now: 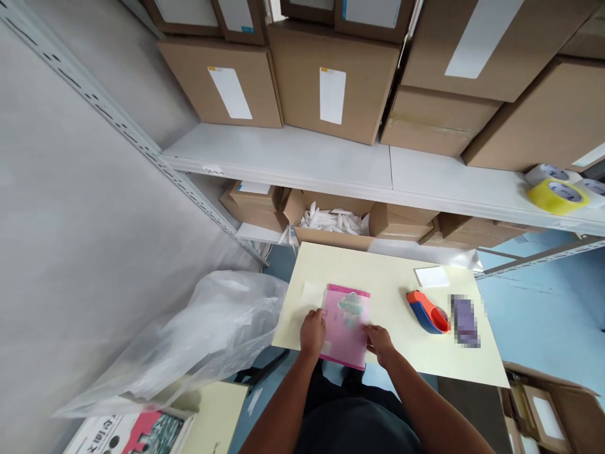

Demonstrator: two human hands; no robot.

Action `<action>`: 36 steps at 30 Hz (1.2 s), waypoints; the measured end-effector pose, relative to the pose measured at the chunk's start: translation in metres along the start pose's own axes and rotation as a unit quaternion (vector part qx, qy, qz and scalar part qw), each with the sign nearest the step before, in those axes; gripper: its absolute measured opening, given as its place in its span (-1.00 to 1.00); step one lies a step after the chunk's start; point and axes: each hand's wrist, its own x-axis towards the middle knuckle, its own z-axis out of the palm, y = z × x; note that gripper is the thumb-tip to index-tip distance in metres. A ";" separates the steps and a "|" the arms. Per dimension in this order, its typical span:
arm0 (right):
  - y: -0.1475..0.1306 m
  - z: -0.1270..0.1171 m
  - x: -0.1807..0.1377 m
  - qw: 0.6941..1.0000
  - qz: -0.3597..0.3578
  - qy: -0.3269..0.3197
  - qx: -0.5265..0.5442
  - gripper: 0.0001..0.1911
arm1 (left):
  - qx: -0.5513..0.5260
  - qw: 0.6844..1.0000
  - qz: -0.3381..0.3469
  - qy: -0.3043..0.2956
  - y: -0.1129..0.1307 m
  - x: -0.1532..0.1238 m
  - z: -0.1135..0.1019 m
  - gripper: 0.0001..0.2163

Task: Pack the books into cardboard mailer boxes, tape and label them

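A pink booklet [346,325] with a green emblem on its cover lies in front of me at the near edge of the pale yellow table [394,284], its lower end reaching past that edge. My left hand [312,333] grips its left side with fingers curled round. On the opposite side, my right hand [379,342] pinches the booklet's edge between thumb and fingers. Whether the booklet rests fully on the tabletop or is slightly raised, I cannot tell. A pale slip [312,293] lies just left of the booklet.
On the table's right are a red-and-blue tape dispenser [428,312], white cards [432,277] and a blurred purple item [466,321]. Shelves [283,151] ahead bear cardboard boxes [331,82] and tape rolls [558,194]. Clear plastic sheeting [212,328] hangs at the left, above printed books [137,435].
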 end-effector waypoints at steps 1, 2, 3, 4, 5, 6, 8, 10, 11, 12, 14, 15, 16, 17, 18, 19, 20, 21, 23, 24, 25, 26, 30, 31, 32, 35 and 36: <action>-0.003 0.000 -0.002 1.000 0.019 -0.004 0.011 -0.66 | 0.002 1.000 0.004 -0.001 0.000 -0.002 0.000 -0.73; -0.007 0.001 -0.005 0.999 0.035 -0.009 0.023 -0.67 | 0.003 1.000 0.007 -0.001 0.000 -0.004 -0.001 -0.73; -0.011 0.002 -0.008 0.998 0.045 -0.014 0.034 -0.68 | 0.004 1.000 0.009 0.001 0.000 -0.006 -0.002 -0.73; -0.015 0.003 -0.012 0.998 0.049 -0.018 0.043 -0.68 | 0.004 1.000 0.010 0.003 0.000 -0.008 -0.004 -0.73; -0.020 0.006 -0.015 0.997 0.049 -0.022 0.050 -0.68 | 0.003 1.000 0.008 0.006 -0.001 -0.011 -0.006 -0.73; -0.026 0.009 -0.019 0.997 0.046 -0.027 0.056 -0.67 | 0.002 1.000 0.003 0.007 -0.001 -0.014 -0.009 -0.70; -0.040 0.021 -0.027 0.997 0.033 -0.036 0.063 -0.65 | -0.026 1.000 -0.007 0.004 -0.001 -0.022 -0.016 -0.62; -0.057 0.038 -0.033 0.997 0.012 -0.035 0.061 -0.63 | -0.106 0.994 0.008 -0.002 0.000 -0.032 -0.026 -0.57; -0.065 0.047 -0.036 0.997 -0.002 -0.035 0.062 -0.63 | -0.155 0.988 0.026 -0.007 0.002 -0.036 -0.032 -0.57; -0.074 0.056 -0.038 0.997 -0.018 -0.040 0.066 -0.63 | -0.200 0.979 0.044 -0.013 0.003 -0.041 -0.038 -0.57; -0.088 0.072 -0.043 0.991 -0.052 -0.080 0.094 -0.63 | -0.253 0.965 0.064 -0.026 0.003 -0.045 -0.052 -0.57; -0.092 0.078 -0.044 0.985 -0.063 -0.115 0.111 -0.62 | -0.267 0.961 0.060 -0.035 0.001 -0.045 -0.060 -0.57; -0.095 0.082 -0.045 0.978 -0.066 -0.152 0.126 -0.59 | -0.283 0.957 0.049 -0.048 -0.003 -0.042 -0.069 -0.56; -0.095 0.085 -0.046 0.972 -0.062 -0.184 0.136 -0.56 | -0.302 0.951 0.035 -0.063 -0.009 -0.039 -0.077 -0.55; -0.092 0.086 -0.045 0.968 -0.052 -0.203 0.137 -0.53 | -0.324 0.943 0.022 -0.077 -0.017 -0.034 -0.086 -0.56; -0.087 0.085 -0.044 0.969 -0.036 -0.204 0.130 -0.52 | -0.345 0.934 0.010 -0.089 -0.027 -0.028 -0.094 -0.56; -0.080 0.084 -0.042 0.975 -0.016 -0.191 0.115 -0.51 | -0.362 0.927 -0.002 -0.097 -0.038 -0.021 -0.102 -0.58; -0.072 0.081 -0.039 0.981 0.005 -0.168 0.097 -0.51 | -0.370 0.924 -0.015 -0.099 -0.049 -0.015 -0.108 -0.60; -0.055 0.077 -0.033 0.989 0.047 -0.125 0.065 -0.51 | -0.353 0.929 -0.051 -0.093 -0.072 -0.001 -0.116 -0.65; -0.048 0.077 -0.030 0.990 0.067 -0.112 0.057 -0.50 | -0.334 0.936 -0.071 -0.091 -0.082 0.005 -0.118 -0.67; -0.042 0.077 -0.027 0.989 0.085 -0.106 0.057 -0.48 | -0.311 0.942 -0.088 -0.090 -0.090 0.011 -0.118 -0.68; -0.038 0.079 -0.025 0.987 0.100 -0.106 0.063 -0.46 | -0.289 0.948 -0.101 -0.089 -0.096 0.016 -0.117 -0.70; -0.035 0.097 -0.017 0.979 0.131 -0.110 0.110 -0.47 | -0.219 0.964 -0.126 -0.078 -0.103 0.034 -0.105 -0.69; -0.036 0.102 -0.014 0.978 0.132 -0.107 0.121 -0.48 | -0.198 0.969 -0.133 -0.072 -0.102 0.037 -0.102 -0.66; -0.037 0.107 -0.011 0.977 0.133 -0.101 0.130 -0.49 | -0.176 0.972 -0.140 -0.065 -0.099 0.040 -0.099 -0.62; -0.038 0.116 0.002 0.979 0.135 -0.066 0.141 -0.50 | -0.114 0.979 -0.163 -0.050 -0.088 0.047 -0.090 -0.56; -0.039 0.117 0.008 0.979 0.136 -0.052 0.144 -0.50 | -0.099 0.980 -0.166 -0.048 -0.082 0.051 -0.087 -0.55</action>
